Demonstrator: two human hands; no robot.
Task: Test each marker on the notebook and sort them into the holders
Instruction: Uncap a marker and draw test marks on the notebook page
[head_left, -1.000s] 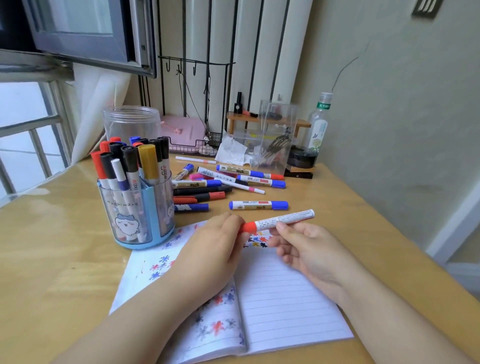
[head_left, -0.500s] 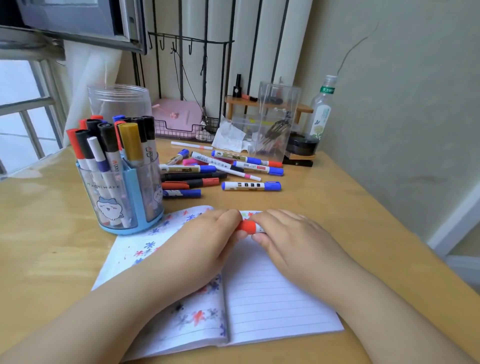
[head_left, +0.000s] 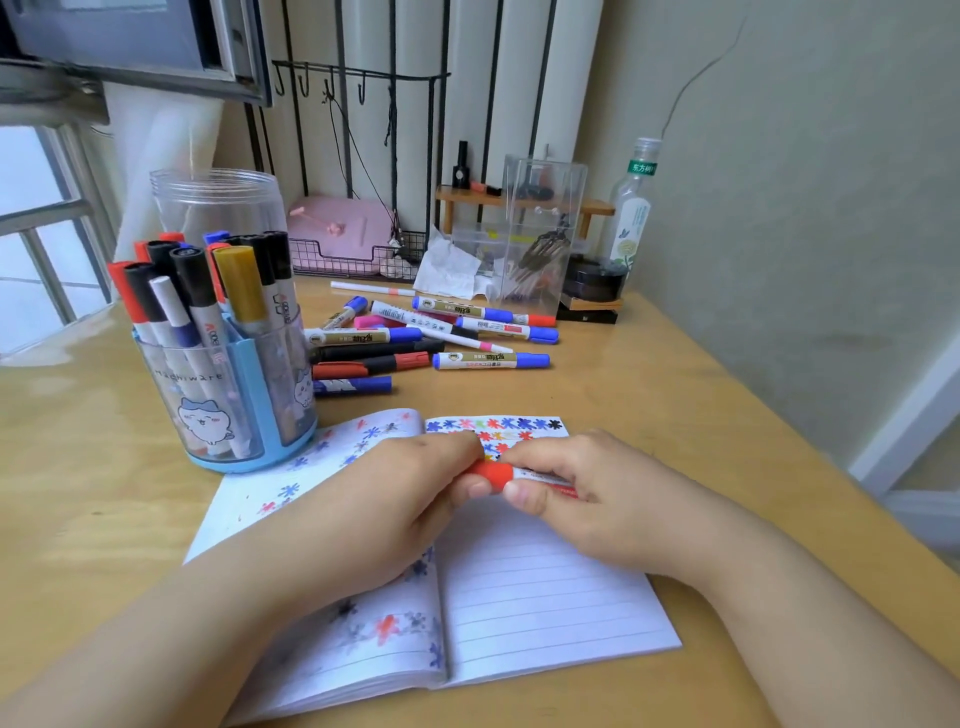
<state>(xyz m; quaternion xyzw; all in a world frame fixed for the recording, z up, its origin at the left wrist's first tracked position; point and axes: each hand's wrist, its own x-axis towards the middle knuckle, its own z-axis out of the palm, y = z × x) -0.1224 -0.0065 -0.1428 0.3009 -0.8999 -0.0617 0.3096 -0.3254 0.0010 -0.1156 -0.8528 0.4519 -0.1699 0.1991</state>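
Note:
A red-capped white marker (head_left: 500, 474) lies level between both hands just above the open notebook (head_left: 540, 597). My left hand (head_left: 395, 514) pinches its red cap. My right hand (head_left: 587, 499) grips the white barrel, hiding most of it. The notebook's pages carry rows of coloured star scribbles (head_left: 493, 426). A blue and clear holder (head_left: 228, 395) at the left is packed with upright markers. Behind it stands a clear round jar (head_left: 218, 208). Several loose markers (head_left: 431, 338) lie in a heap past the notebook.
A clear acrylic box (head_left: 540, 234), crumpled tissue (head_left: 447, 270), a wire basket with a pink item (head_left: 348, 244), a small wooden shelf (head_left: 519, 200) and a bottle (head_left: 631, 208) line the back of the wooden desk (head_left: 675, 415). The wall is at the right, a window at the left.
Both hands brought the red-capped marker down from above the desk to just over the notebook. The right hand closed round the barrel, and the view tilted downward.

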